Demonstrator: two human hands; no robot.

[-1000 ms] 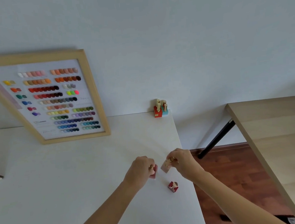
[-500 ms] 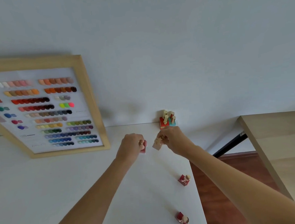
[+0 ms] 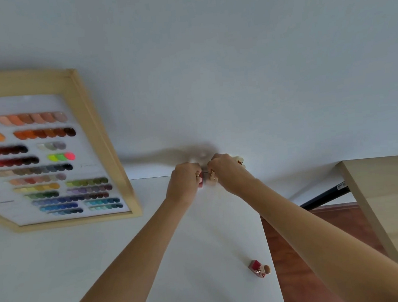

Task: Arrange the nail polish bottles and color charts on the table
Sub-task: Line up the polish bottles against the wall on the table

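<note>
Both hands have reached to the white counter's (image 3: 88,269) far edge, mid-frame. Left hand (image 3: 186,183) grips a pink square bottle (image 3: 200,183), right hand (image 3: 226,172) a beige one (image 3: 212,181); next, set them beside the grouped bottles (image 3: 239,160). Leftward leans the wooden-framed color chart (image 3: 50,164); a red bottle (image 3: 259,269) lies lower right.

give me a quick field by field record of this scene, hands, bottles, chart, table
left hand: grips a pink bottle at the far edge of the white table
right hand: grips a beige bottle right beside the pink one
bottles by the wall: mostly hidden behind the right hand
red bottle: alone near the table's right edge, nearer the camera
color chart: wood-framed, leaning against the wall on the left
wooden table: separate, on the right
</note>
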